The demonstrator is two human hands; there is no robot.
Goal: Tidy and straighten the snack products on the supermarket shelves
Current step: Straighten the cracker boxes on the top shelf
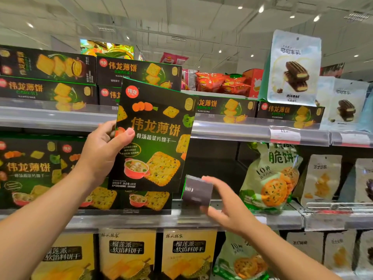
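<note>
My left hand [103,150] grips a black-and-green vegetable cracker box [155,138] by its left edge and holds it upright, face toward me, in front of the shelves. My right hand [228,207] grips the dark end of a second box [196,191], seen end-on and blurred, just above the middle shelf rail [222,220]. More of the same boxes [28,170] stand upright on the middle shelf at the left, partly hidden by my left arm. Others lie flat in stacks on the top shelf [137,71]. Behind the second box is a dark gap [214,158].
A green cracker bag [270,178] leans at the right of the gap, with pale pouches [321,178] beyond it. A white cocoa-milk pouch [294,67] stands on the top shelf at the right. Yellow durian pie boxes [187,253] fill the lower shelf.
</note>
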